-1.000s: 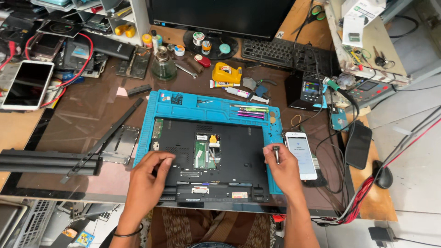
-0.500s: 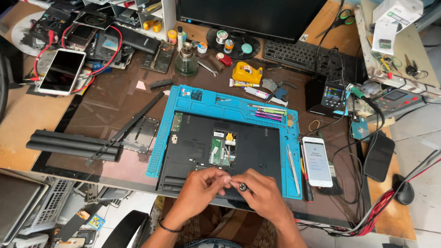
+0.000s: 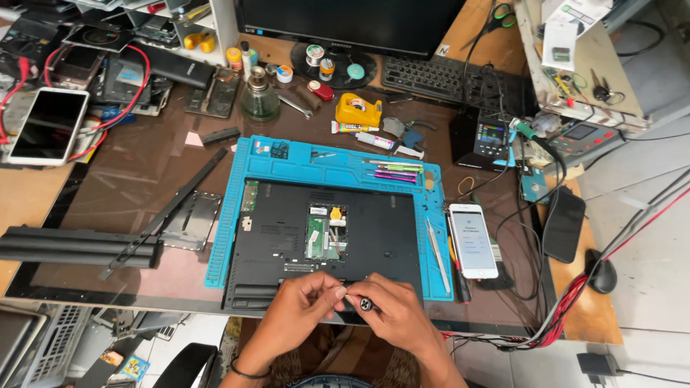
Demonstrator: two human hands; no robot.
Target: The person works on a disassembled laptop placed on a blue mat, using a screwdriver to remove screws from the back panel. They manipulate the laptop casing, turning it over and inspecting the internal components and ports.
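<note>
Both hands meet at the near edge of the worktop [image 3: 108, 179], just over the near rim of the black laptop base [image 3: 374, 230]. The right hand [image 3: 399, 316] is closed around a small screwdriver [image 3: 359, 301]; its round black cap end shows between the fingers, and the shaft points left toward the other hand. The left hand [image 3: 298, 309] is narrowed to a pinch, with thumb and forefinger closed at the tip of the screwdriver (whether a bit or a screw sits between them is too small to tell). So the tool lies between the two hands, touching both.

The laptop base lies upside down on a blue repair mat [image 3: 223, 244], with one small cover open in its middle, where a green memory board [image 3: 317, 237] shows. To the right of the mat are tweezers [image 3: 437, 248] and a white smartphone [image 3: 473, 241] with a lit screen. Far behind the mat stand a yellow tape measure [image 3: 358, 111] and a dark monitor [image 3: 345, 21]. On the left lies a long black battery pack [image 3: 72, 246].
</note>
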